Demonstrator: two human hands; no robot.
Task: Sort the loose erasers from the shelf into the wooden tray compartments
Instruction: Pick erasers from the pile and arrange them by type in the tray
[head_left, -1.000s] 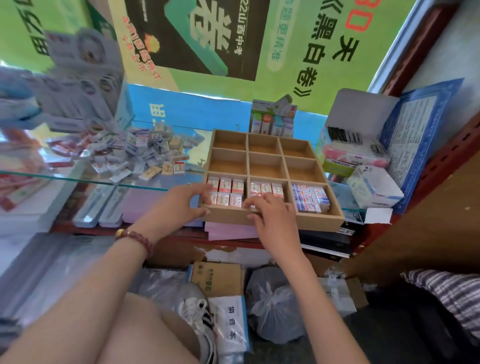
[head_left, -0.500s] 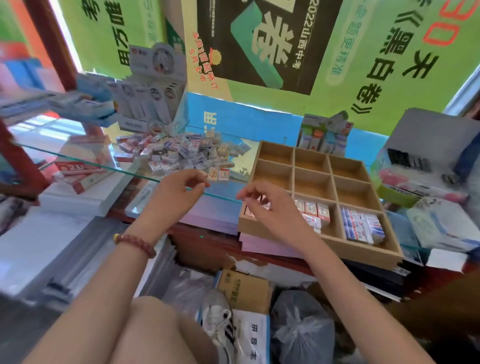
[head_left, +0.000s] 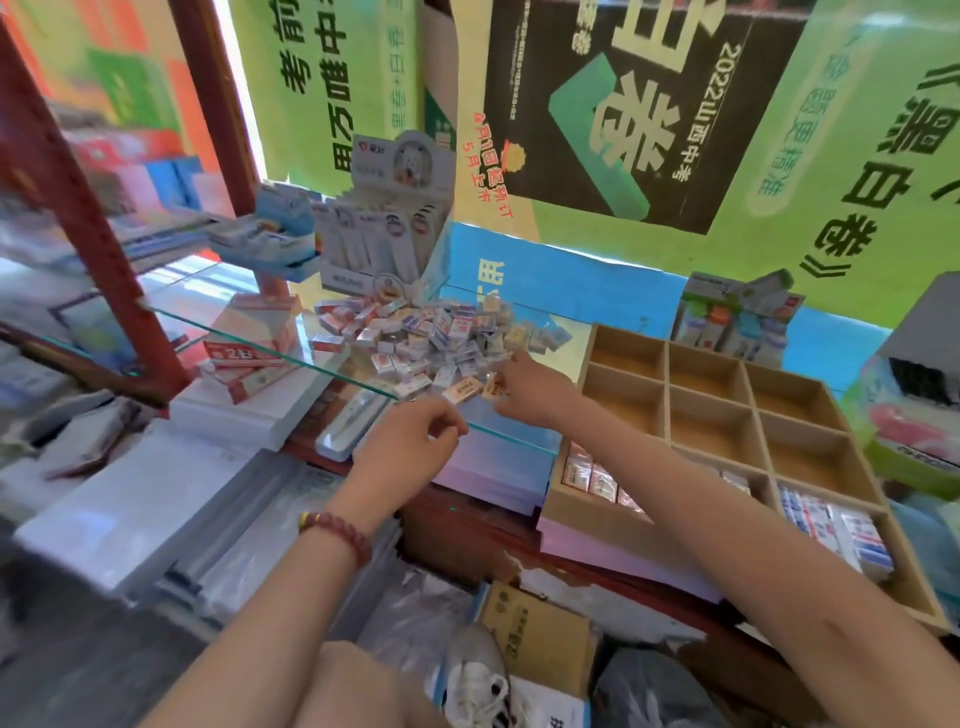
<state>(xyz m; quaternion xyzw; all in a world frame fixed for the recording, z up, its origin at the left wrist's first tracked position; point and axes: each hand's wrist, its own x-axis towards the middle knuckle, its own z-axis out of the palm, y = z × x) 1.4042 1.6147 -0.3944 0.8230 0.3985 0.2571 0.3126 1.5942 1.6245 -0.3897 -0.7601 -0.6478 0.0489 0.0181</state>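
**Stationery corner, mid-sort**

Green and black posters (head_left: 649, 130) fill the wall behind a glass shelf (head_left: 519, 435), seen from the head camera looking down. On the glass lies the pile of erasers (head_left: 415, 332), small wrapped blocks heaped at every angle, with no common direction among them. The heap spreads right up to the shelf's front edge, which runs slantwise from upper left to lower right. Bare glass shows to the pile's left, before some red-and-white boxes (head_left: 244, 358). One flat eraser (head_left: 462, 391) at the near rim lies face up, its long axis roughly along that edge.

The right hand (head_left: 527, 387) reaches over the edge with fingers curled and pinches a small eraser (head_left: 493, 387) at the heap's near side. Blur hides which way that one points. The left hand (head_left: 410, 441) hangs just in front of the glass edge, fingers curled in, thumb against forefinger, nothing visible in it.

Right of the shelf, apart from the pile, the wooden tray (head_left: 666, 395) rests on a pink paper stack (head_left: 493, 470). Its six rear compartments show bare wood. In the front row, red-printed erasers (head_left: 592, 475) stand packed side by side on the left and blue-printed erasers (head_left: 836, 525) on the right. The right forearm covers most of the middle compartment.
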